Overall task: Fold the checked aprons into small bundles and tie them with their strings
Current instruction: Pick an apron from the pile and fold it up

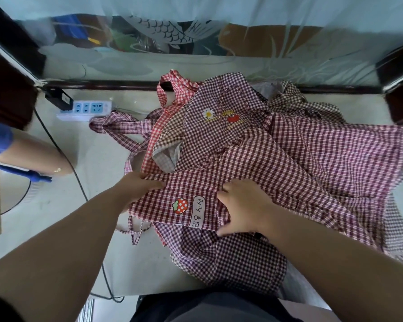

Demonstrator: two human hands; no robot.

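Top apron (196, 187), w/ strawberry patch (180, 205), is lying at frame centre on the apron pile (335, 147) on the bench (98, 163). Its left edge is pinched by left hand (137, 185); a fold is grasped by right hand (240, 205). Risk: strings (133, 227) may be caught in pile, so other aprons are dragged. Free room is left only at lower left, near cable (79, 182).

Both bare forearms (79, 228) reach in from near side, converging toward middle. Left hand (139, 185) pinches apron (191, 184) at its left edge. Right hand (241, 205), further right, knuckles up, fingers curled into same cloth.
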